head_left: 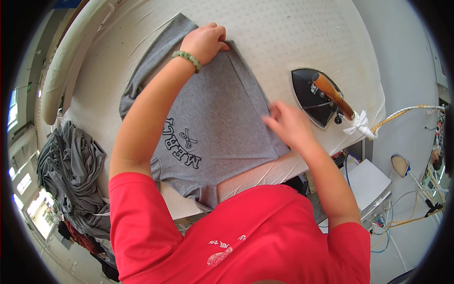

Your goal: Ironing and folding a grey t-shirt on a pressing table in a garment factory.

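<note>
A grey knit top [227,104] with dark outlined lettering and a bow print lies spread on a pale padded ironing table [283,28]. My left hand [204,43], with a green bead bracelet on the wrist, is closed on the far edge of the top, its fingers curled over the cloth. At the right edge of the garment hovers my right hand [289,125], slightly blurred. Its fingers are bent, with thumb and forefinger apart. Whether it touches the cloth is hard to make out. Just beyond this hand rests a black iron [309,94] with a brown wooden handle.
A corded hose [406,110], tied with white cloth, runs from the iron to the right. Left of the table hangs a heap of dark grey garments [71,170]. A long padded arm [71,61] borders the far left. Below right stands a white box [366,187].
</note>
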